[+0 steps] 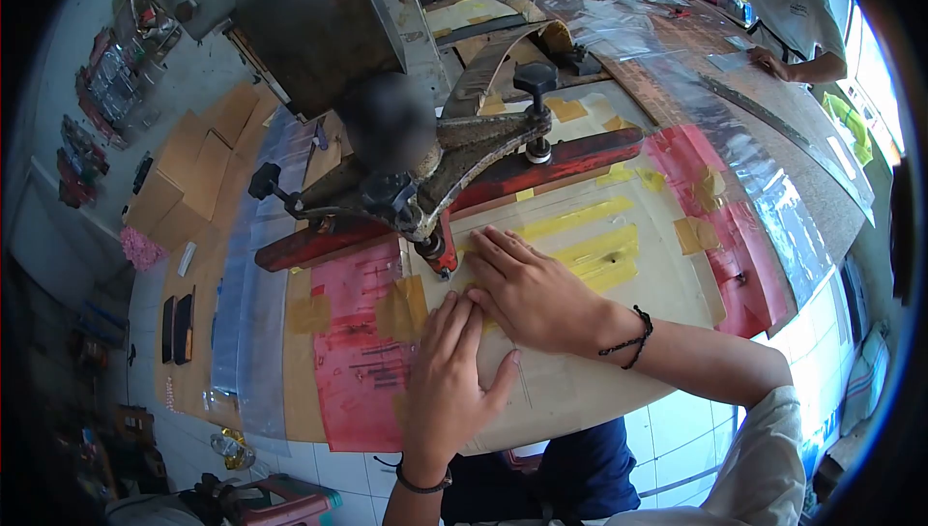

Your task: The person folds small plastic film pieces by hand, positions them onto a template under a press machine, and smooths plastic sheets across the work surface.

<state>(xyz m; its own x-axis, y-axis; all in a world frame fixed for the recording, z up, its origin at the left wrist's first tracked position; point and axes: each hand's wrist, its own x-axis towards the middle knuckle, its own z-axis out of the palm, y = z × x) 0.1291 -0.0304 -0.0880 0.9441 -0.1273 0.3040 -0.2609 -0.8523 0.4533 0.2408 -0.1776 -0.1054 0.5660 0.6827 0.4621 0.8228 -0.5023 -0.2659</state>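
My left hand (447, 391) lies flat on a beige sheet (580, 362), fingers stretched out towards the press and thumb apart. Beside it, my right hand (541, 294) presses flat on the same sheet, its fingertips near yellow tape strips (611, 253). Neither hand holds anything. Just beyond my fingers stands a press head (396, 192) with dark knobs and a long red bar (590, 154) crossing the sheet. Translucent red plastic (360, 371) shows to the left of the sheet, with more red plastic at its right. Brown tape (401, 307) sticks at the sheet's left edge.
A co-worker (788, 14) leans over the far right of the table, where clear plastic sheeting (619, 28) lies. Cardboard (198, 163) stands at the left. Two dark flat objects (178, 329) rest on the left board. A stool (290, 499) is on the floor below.
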